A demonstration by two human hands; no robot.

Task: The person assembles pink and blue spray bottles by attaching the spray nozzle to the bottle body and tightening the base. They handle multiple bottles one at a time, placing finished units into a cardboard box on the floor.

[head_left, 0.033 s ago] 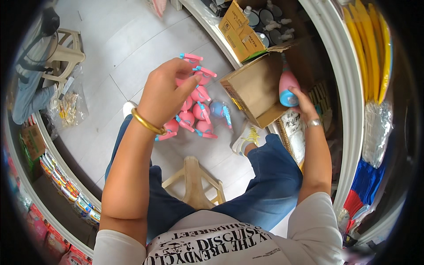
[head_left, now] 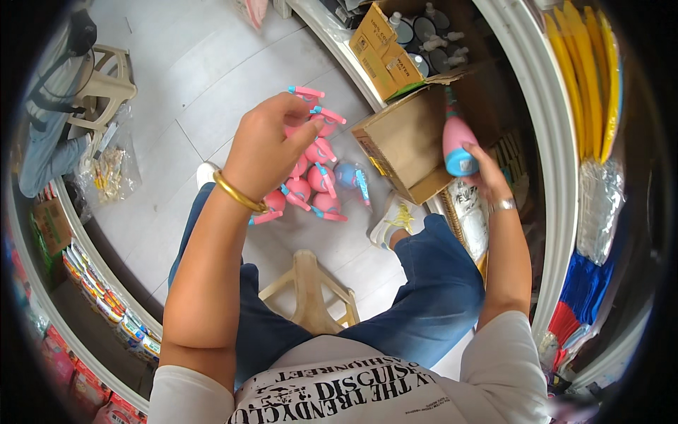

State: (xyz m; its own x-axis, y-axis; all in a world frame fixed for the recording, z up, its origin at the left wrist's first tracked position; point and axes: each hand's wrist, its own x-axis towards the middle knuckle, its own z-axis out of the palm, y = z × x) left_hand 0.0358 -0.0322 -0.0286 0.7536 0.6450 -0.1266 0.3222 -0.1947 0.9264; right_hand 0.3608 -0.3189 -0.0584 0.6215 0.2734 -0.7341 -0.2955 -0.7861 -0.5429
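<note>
In my right hand (head_left: 487, 173) is a pink spray bottle (head_left: 459, 138) with a blue base. It is tilted, base toward me, at the right side of an open cardboard box (head_left: 395, 145); its narrow top is dim in shadow. Over a cluster of pink spray bottles (head_left: 322, 178) on the floor hovers my left hand (head_left: 272, 138), thumb and fingers apart. Part of a bottle shows through that gap, and I see no grip on it. Beside the cluster stands one blue spray bottle (head_left: 347, 174) with a blue-and-pink trigger.
Behind the box, another carton (head_left: 385, 53) stands by several dark bottles with pale tops. Shelving curves along the right, with yellow packs (head_left: 586, 78). A beige stool (head_left: 307, 290) is between my legs. At left are another person's leg (head_left: 53, 166), a stool and a clear bag (head_left: 109, 173).
My right hand and the pink spray bottle have shifted very slightly, the base dropping a little toward me. My left hand stays almost where it was.
</note>
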